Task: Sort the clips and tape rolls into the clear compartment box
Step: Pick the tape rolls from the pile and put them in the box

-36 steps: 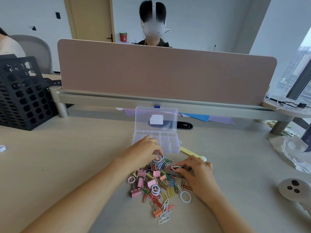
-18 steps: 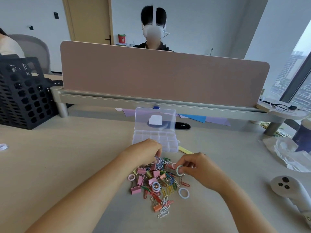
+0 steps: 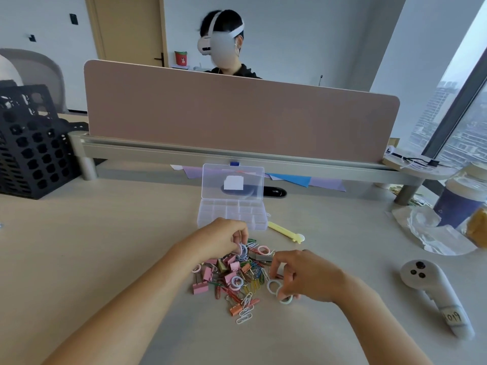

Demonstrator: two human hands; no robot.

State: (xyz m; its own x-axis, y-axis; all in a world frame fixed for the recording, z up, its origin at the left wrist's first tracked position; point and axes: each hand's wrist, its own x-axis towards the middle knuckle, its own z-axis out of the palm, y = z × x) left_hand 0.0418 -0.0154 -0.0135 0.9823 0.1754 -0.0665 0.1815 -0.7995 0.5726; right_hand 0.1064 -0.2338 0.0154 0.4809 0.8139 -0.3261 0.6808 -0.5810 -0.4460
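Head view
Landmark: clear plastic compartment box [image 3: 232, 214], lid upright, on the beige desk [image 3: 105, 246].
Clips: multicoloured heap of paper and binder clips [image 3: 232, 280] just before the box's front edge.
Left hand [image 3: 224, 239]: fingers pinching a pale lilac tape ring [image 3: 242, 251] near that edge.
Right hand [image 3: 303, 277]: fingertips closed on a pale green tape ring [image 3: 286, 300], right of the heap; a white ring [image 3: 272, 285] beside it.
Room: bare desk left of the box.

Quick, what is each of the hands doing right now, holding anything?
Left hand: fingers pinched on a small pale tape roll over the pile.
Right hand: fingers closed on a pale green tape roll at the desk.
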